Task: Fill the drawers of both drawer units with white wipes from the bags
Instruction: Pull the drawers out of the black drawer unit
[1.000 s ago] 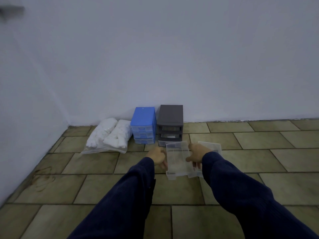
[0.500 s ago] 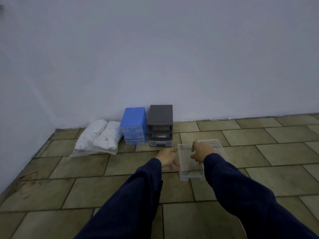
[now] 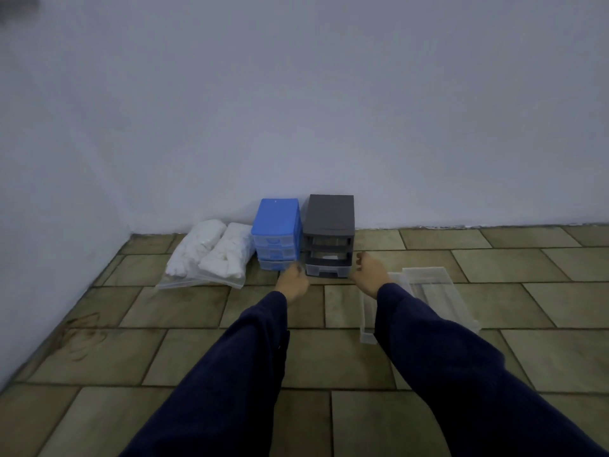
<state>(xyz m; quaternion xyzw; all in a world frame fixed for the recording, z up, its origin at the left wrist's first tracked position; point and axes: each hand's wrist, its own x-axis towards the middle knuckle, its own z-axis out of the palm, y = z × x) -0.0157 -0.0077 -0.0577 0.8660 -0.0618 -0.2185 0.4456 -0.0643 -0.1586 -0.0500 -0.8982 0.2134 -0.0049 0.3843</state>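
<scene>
Nearest, on the floor tiles: two clear drawers (image 3: 438, 291) lying empty at the right, thin stiff plastic, light, likely slick. Both grips loosely curled, holding nothing: left hand (image 3: 291, 282), right hand (image 3: 369, 272). Beyond, grey unit (image 3: 329, 235) with its bottom drawer (image 3: 326, 270) in place; best taken by the front lip. Farther left, blue unit (image 3: 276, 237), then soft bagged wipes (image 3: 211, 252).
</scene>
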